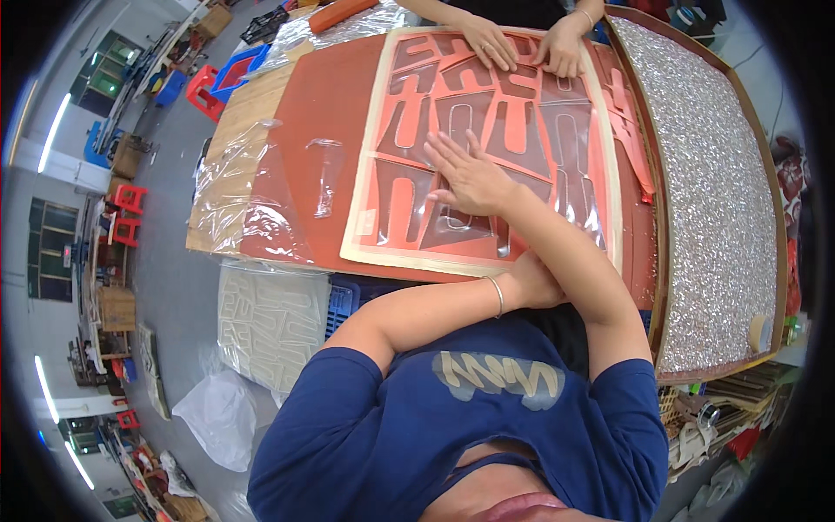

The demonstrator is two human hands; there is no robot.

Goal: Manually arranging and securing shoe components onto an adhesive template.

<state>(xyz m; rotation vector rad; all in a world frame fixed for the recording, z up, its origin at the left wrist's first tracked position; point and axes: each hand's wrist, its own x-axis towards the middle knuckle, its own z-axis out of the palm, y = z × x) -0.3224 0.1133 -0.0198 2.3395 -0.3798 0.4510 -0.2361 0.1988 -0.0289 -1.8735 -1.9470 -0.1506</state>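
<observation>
My right hand (470, 178) lies flat with its fingers spread on a cream-edged sheet (361, 226) of red-orange cut shapes under clear film. It holds nothing. My left arm crosses under the right forearm. My left hand (532, 280), with a thin bracelet at the wrist, rests at the near edge of the table, and its fingers are hidden. The sheet lies on a red-brown mat (322, 104). Across the table, another person's two hands (491, 43) (564, 48) press on the far end of the same sheet.
A glittery silver panel (713, 174) in a wooden frame lies to the right, with a tape roll (761, 332) at its near corner. Loose clear film (326, 174) lies left of the sheet. Below the table's left are cream cut-out sheets (270, 322), a blue crate (344, 300) and red stools (126, 213).
</observation>
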